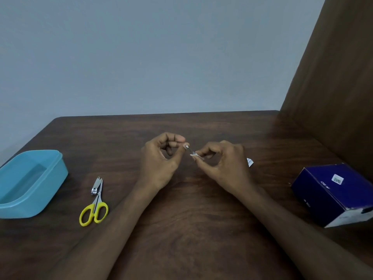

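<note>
Over the middle of the brown wooden table point(181, 219), my right hand point(222, 164) pinches a small thin silver metal tool point(192, 152) between thumb and fingertips, with a bit of white at the grip. The tool's tip points up and left to the thumb of my left hand point(161, 158). That hand's fingers are curled in with nothing in them, and the thumb sticks out to meet the tool's tip. What kind of tool it is I cannot tell.
A light blue plastic container point(30, 182) sits at the left edge. Yellow-handled scissors point(94, 207) lie beside it, a silver nail clipper point(96, 186) on their blades. A dark blue cardboard box point(335, 193) stands at the right, a white scrap point(249, 162) behind my right hand. A brown panel point(333, 87) rises at the right.
</note>
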A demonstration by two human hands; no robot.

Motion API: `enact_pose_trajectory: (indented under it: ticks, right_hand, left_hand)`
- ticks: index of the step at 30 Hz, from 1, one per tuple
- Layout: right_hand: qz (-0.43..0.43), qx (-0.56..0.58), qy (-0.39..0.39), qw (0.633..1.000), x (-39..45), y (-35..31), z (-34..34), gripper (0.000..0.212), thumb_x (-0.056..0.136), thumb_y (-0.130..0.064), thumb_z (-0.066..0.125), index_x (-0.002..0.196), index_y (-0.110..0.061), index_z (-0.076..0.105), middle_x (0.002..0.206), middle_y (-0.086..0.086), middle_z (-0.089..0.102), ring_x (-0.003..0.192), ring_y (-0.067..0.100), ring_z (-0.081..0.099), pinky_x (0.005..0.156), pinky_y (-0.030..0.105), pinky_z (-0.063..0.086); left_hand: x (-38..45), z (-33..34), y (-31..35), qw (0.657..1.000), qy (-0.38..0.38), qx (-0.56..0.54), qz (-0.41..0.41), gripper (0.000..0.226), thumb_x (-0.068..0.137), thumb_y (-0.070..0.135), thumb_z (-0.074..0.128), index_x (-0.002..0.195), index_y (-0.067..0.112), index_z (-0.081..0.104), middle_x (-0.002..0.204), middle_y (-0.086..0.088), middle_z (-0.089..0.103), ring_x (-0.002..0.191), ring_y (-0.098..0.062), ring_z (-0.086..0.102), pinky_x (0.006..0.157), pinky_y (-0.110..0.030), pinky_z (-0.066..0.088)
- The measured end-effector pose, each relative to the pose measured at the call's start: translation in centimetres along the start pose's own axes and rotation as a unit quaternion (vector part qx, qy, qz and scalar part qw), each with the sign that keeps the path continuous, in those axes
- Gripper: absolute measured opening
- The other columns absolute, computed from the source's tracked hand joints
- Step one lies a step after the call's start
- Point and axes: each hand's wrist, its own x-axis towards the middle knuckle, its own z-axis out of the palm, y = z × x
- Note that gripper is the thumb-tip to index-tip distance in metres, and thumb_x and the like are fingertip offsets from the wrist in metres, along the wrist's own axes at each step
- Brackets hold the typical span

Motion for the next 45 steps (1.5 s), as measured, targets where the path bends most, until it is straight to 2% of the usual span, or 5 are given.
enact_pose_trajectory:
  ticks: [8, 18, 24, 30, 45]
  right_hand:
    - [0.035, -0.019, -0.032, 0.999, 0.2, 0.5, 0.0, 0.009, 0.081, -0.031, 0.087, 0.077, -0.028, 0.08, 0.074, -0.02, 0.076, 0.071, -0.006, 0.068, 0.069, 0.019, 0.05]
    - [-0.009, 0.002, 0.007, 1.0, 0.3, -0.3, 0.1, 0.007, 0.092, -0.037, 0.08, 0.094, -0.031, 0.083, 0.074, -0.015, 0.075, 0.072, 0.006, 0.068, 0.072, 0.037, 0.055]
    - [0.067, 0.043, -0.063, 0.995, 0.2, 0.8, 0.1, 0.009, 0.087, -0.036, 0.088, 0.088, -0.027, 0.086, 0.075, -0.017, 0.078, 0.07, -0.003, 0.072, 0.068, 0.024, 0.055]
    - [0.13, 0.188, 0.046, 0.972, 0.8, 0.5, 0.0, 0.007, 0.088, -0.027, 0.088, 0.092, -0.022, 0.087, 0.094, -0.016, 0.083, 0.093, 0.004, 0.079, 0.088, 0.033, 0.063]
    - [0.205, 0.294, -0.188, 0.915, 0.8, 0.3, -0.4, 0.014, 0.096, -0.021, 0.078, 0.096, -0.009, 0.084, 0.092, 0.004, 0.084, 0.078, 0.012, 0.072, 0.07, 0.02, 0.055]
  left_hand:
    - [0.3, 0.2, -0.2, 0.999, 0.029, -0.028, -0.028, 0.02, 0.087, 0.013, 0.089, 0.083, 0.029, 0.077, 0.068, 0.018, 0.07, 0.06, -0.005, 0.055, 0.059, -0.019, 0.047]
    - [-0.1, 0.2, 0.1, 0.999, -0.031, -0.021, -0.018, 0.016, 0.081, 0.021, 0.09, 0.087, 0.027, 0.076, 0.076, -0.011, 0.075, 0.063, -0.013, 0.058, 0.06, -0.026, 0.049]
    - [0.5, 0.1, -0.3, 0.998, 0.042, -0.032, -0.042, 0.025, 0.085, 0.006, 0.087, 0.081, 0.027, 0.075, 0.062, 0.016, 0.065, 0.054, 0.002, 0.052, 0.056, -0.012, 0.044]
    - [0.8, -0.1, -0.2, 0.99, 0.068, -0.093, -0.075, 0.02, 0.089, 0.007, 0.085, 0.083, 0.023, 0.075, 0.059, 0.019, 0.061, 0.059, -0.002, 0.048, 0.058, -0.013, 0.042]
    - [1.1, 0.0, 0.2, 0.979, 0.129, -0.149, -0.042, 0.026, 0.091, -0.003, 0.079, 0.085, 0.023, 0.076, 0.064, 0.017, 0.061, 0.076, -0.018, 0.053, 0.073, -0.024, 0.049]
